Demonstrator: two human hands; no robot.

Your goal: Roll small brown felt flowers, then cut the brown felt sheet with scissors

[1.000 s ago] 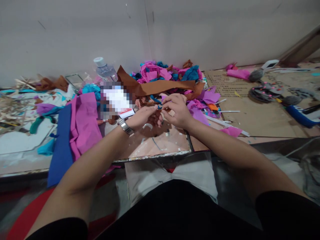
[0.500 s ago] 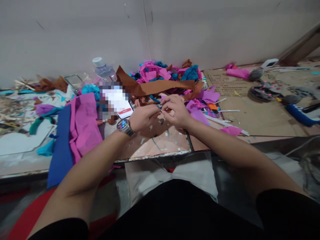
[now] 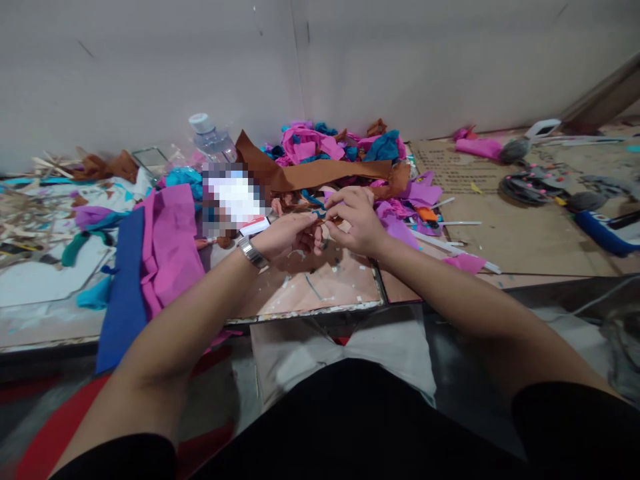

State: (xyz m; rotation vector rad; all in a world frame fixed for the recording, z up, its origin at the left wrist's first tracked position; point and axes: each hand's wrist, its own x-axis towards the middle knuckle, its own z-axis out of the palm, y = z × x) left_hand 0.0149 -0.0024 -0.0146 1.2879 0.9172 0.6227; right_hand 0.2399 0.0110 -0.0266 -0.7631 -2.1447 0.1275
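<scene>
My left hand (image 3: 287,237), with a metal-banded watch (image 3: 253,252) on its wrist, is turned on its side with the fingers curled and thumb near the fingertips. Facing it, my right hand (image 3: 356,219) pinches thumb and forefinger together. The fingertips of both hands meet over the table; a small thin brownish bit shows between them, too small to name. Behind the hands lie a long brown crepe paper strip (image 3: 335,175) and a heap of pink and teal crepe paper (image 3: 313,145). A phone (image 3: 255,227) with a lit, partly blurred screen leans left of my left hand.
A clear bottle (image 3: 213,141) stands behind the phone. Pink paper (image 3: 173,233) and a blue sheet (image 3: 125,287) overhang the table's front edge at left. White sticks (image 3: 460,223) lie on the right, before cardboard (image 3: 460,187), a pincushion (image 3: 530,187) and a blue-and-white tool (image 3: 607,230).
My left wrist and hand have rolled, so the watch face no longer shows and the curled fingers do. My right hand stays pinched in nearly the same place. The view has shifted slightly.
</scene>
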